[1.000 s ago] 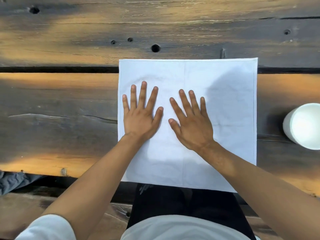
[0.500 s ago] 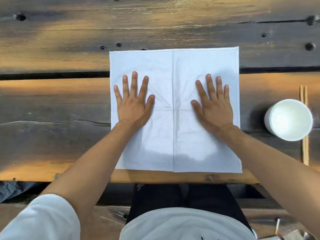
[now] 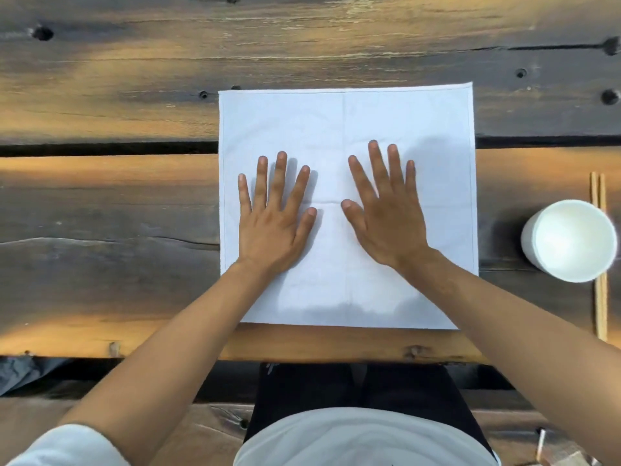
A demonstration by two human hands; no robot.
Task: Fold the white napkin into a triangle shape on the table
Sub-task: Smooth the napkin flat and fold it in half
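The wooden table (image 3: 100,203) fills the view, its near edge at six o'clock. On it the white napkin (image 3: 349,122) lies spread flat as a full square, its bottom hem just short of that near edge, with faint crease lines crossing at its middle. It looks like thin soft cloth: light, limp, likely to slide a little on the planks and to hold a pressed crease. For a triangle, the sensible hold is a pinch on one corner, say the one at seven o'clock, carried across to the corner at one o'clock while the other palm pins the cloth.

Both hands rest on the napkin's lower half, palms down, fingers spread, gripping nothing. The left hand (image 3: 272,230) lies toward nine o'clock of the cloth's centre, close to the left hem; the right hand (image 3: 389,223) lies toward three o'clock, well inside the right hem.

A white cup (image 3: 569,240) stands at three o'clock, clear of the napkin, with chopsticks (image 3: 599,297) beside it.
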